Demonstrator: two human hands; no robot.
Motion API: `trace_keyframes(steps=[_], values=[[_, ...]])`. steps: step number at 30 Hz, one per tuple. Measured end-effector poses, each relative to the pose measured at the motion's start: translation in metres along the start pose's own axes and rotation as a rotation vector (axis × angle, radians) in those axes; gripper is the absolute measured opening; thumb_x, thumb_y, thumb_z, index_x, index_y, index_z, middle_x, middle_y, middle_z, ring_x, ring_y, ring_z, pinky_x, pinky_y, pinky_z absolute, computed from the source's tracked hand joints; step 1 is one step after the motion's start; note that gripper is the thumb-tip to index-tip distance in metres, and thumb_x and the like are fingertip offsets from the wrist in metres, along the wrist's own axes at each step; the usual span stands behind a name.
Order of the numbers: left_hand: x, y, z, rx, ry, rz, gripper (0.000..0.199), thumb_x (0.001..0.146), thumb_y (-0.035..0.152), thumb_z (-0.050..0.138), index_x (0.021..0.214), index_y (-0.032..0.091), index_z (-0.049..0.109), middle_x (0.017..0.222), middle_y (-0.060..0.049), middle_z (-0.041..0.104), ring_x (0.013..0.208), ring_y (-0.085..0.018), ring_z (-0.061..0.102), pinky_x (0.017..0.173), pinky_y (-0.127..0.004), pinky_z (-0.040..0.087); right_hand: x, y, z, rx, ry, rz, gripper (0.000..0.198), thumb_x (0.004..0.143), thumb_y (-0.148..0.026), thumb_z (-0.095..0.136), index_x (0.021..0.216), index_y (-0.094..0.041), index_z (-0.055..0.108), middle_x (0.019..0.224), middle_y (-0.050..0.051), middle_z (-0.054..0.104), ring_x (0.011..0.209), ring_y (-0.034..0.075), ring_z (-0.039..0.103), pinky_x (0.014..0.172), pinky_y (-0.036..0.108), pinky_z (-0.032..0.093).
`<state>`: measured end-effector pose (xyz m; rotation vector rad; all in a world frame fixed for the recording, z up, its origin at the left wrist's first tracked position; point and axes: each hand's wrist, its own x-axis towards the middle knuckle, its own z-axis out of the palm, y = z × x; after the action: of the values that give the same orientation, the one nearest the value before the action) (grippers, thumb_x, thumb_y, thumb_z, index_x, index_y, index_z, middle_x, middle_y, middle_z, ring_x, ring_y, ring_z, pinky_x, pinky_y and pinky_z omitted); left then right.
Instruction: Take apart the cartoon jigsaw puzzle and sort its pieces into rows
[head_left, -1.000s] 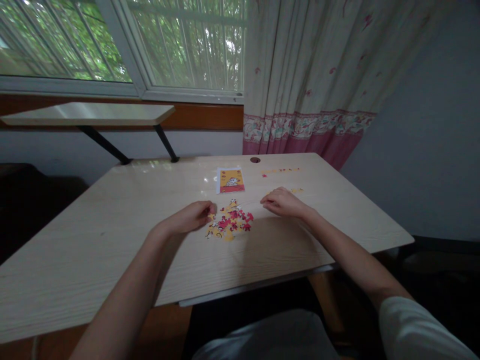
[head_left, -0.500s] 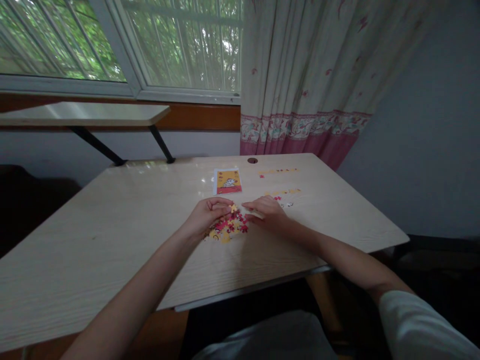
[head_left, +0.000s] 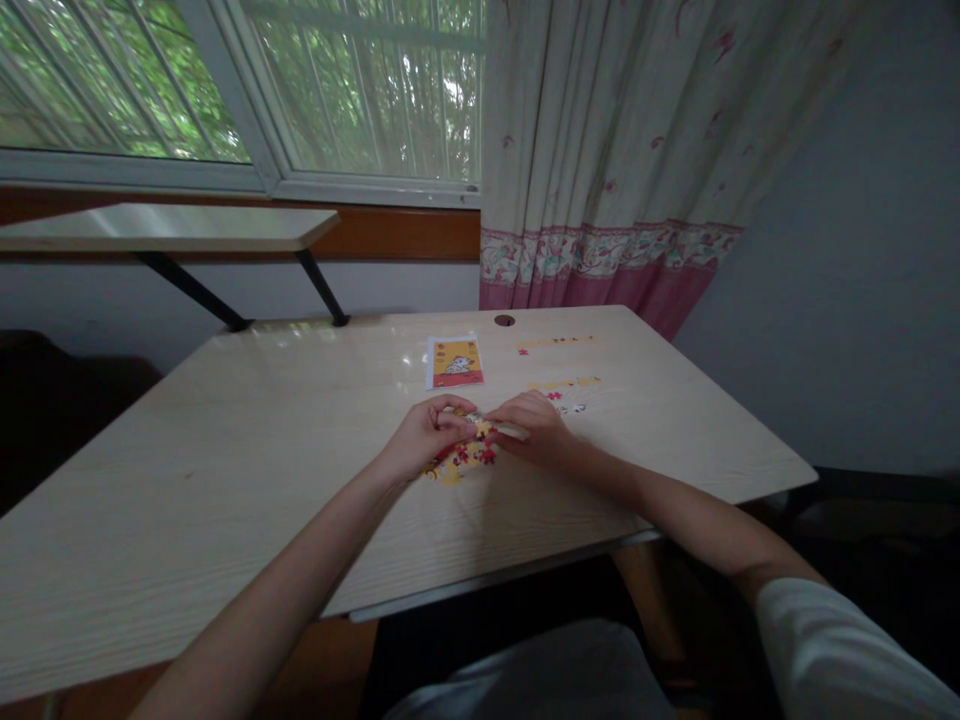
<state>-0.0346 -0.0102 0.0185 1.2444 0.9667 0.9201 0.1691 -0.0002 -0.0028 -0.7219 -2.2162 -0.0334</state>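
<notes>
Head view: our left hand [head_left: 429, 436] pinches a yellow piece [head_left: 483, 430]; whether our right hand [head_left: 536, 428] holds it, we cannot tell. Rows of pieces [head_left: 551, 386] lie far right; the nearer pile [head_left: 461, 457] is unarranged.

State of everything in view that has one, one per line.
Left hand: closed, pinching a piece
Yellow puzzle piece: held above the pile
Right hand: fingers bent, beside the piece; grip unclear
Puzzle pile: loose, partly hidden by hands
Picture card: flat, face up
Far yellow row: laid out on the desk
Curtain: hanging, gathered in folds
</notes>
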Motion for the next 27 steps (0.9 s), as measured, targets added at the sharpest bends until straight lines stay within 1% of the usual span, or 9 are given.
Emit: trace_keyframes(steps=[3, 6, 10, 14, 18, 20, 23, 25, 27], values=[[0.000, 0.000, 0.000, -0.047, -0.024, 0.005, 0.047, 0.052, 0.035, 0.081, 0.088, 0.016, 0.058, 0.063, -0.001, 0.070, 0.063, -0.015, 0.066, 0.070, -0.030, 0.050, 0.000, 0.003, 0.000, 0.009, 0.016, -0.022, 0.023, 0.084, -0.040, 0.054, 0.094, -0.023, 0.066, 0.078, 0.003, 0.069, 0.073, 0.015, 0.061, 0.069, 0.030, 0.039], [0.000, 0.000, -0.001, -0.054, -0.026, 0.027, 0.047, 0.054, 0.037, 0.080, 0.089, 0.016, 0.058, 0.065, -0.002, 0.070, 0.068, -0.017, 0.067, 0.072, -0.032, 0.050, 0.000, 0.009, -0.002, 0.002, 0.007, 0.003, 0.022, 0.084, -0.039, 0.054, 0.096, -0.024, 0.066, 0.080, 0.004, 0.069, 0.075, 0.016, 0.061, 0.072, 0.031, 0.040], [0.000, 0.003, -0.010, 0.070, 0.046, 0.071, 0.043, 0.059, 0.040, 0.075, 0.090, 0.016, 0.058, 0.072, -0.004, 0.070, 0.071, -0.019, 0.066, 0.068, -0.030, 0.050, 0.002, 0.019, -0.011, -0.019, 0.077, 0.048, 0.021, 0.084, -0.039, 0.056, 0.094, -0.024, 0.066, 0.079, 0.004, 0.068, 0.074, 0.016, 0.061, 0.074, 0.032, 0.041], [-0.001, 0.010, -0.031, 0.438, 0.135, 0.195, 0.030, 0.069, 0.039, 0.064, 0.089, 0.016, 0.060, 0.071, -0.003, 0.067, 0.069, -0.017, 0.063, 0.064, -0.028, 0.047, 0.005, 0.024, -0.028, -0.045, 0.174, 0.069, 0.022, 0.083, -0.040, 0.057, 0.092, -0.023, 0.066, 0.080, 0.005, 0.069, 0.071, 0.016, 0.061, 0.073, 0.033, 0.043], [-0.003, 0.015, -0.054, 0.896, 0.142, 0.200, 0.024, 0.077, 0.035, 0.052, 0.088, 0.016, 0.063, 0.071, -0.003, 0.065, 0.054, -0.013, 0.053, 0.055, -0.025, 0.040, 0.006, 0.024, -0.037, -0.038, 0.232, 0.043, 0.021, 0.084, -0.039, 0.056, 0.091, -0.022, 0.066, 0.082, 0.005, 0.069, 0.070, 0.016, 0.061, 0.073, 0.033, 0.044], [-0.004, 0.015, -0.061, 1.014, 0.120, 0.202, 0.024, 0.079, 0.033, 0.049, 0.088, 0.016, 0.063, 0.071, -0.003, 0.064, 0.053, -0.012, 0.050, 0.054, -0.024, 0.037, 0.006, 0.024, -0.037, -0.038, 0.216, 0.049, 0.021, 0.083, -0.039, 0.057, 0.091, -0.023, 0.066, 0.083, 0.005, 0.069, 0.071, 0.016, 0.061, 0.074, 0.034, 0.043], [-0.005, 0.013, -0.065, 1.084, 0.068, 0.212, 0.023, 0.079, 0.030, 0.047, 0.088, 0.016, 0.063, 0.070, -0.003, 0.064, 0.055, -0.013, 0.051, 0.055, -0.024, 0.036, 0.007, 0.028, -0.039, -0.030, 0.165, 0.065, 0.022, 0.082, -0.039, 0.058, 0.093, -0.023, 0.066, 0.081, 0.005, 0.068, 0.070, 0.015, 0.060, 0.076, 0.034, 0.042], [-0.004, 0.012, -0.066, 1.102, 0.050, 0.218, 0.023, 0.080, 0.030, 0.047, 0.088, 0.016, 0.063, 0.069, -0.003, 0.064, 0.055, -0.013, 0.051, 0.056, -0.024, 0.037, 0.007, 0.039, -0.047, -0.021, 0.097, 0.084, 0.023, 0.082, -0.039, 0.057, 0.095, -0.022, 0.066, 0.077, 0.004, 0.067, 0.070, 0.015, 0.059, 0.077, 0.032, 0.041], [-0.003, 0.011, -0.067, 1.118, 0.036, 0.215, 0.024, 0.080, 0.031, 0.046, 0.088, 0.016, 0.063, 0.068, -0.003, 0.065, 0.056, -0.013, 0.052, 0.057, -0.024, 0.037, 0.004, 0.060, -0.061, -0.026, -0.020, 0.163, 0.026, 0.082, -0.039, 0.056, 0.098, -0.021, 0.067, 0.075, 0.003, 0.066, 0.070, 0.015, 0.058, 0.076, 0.031, 0.041]])
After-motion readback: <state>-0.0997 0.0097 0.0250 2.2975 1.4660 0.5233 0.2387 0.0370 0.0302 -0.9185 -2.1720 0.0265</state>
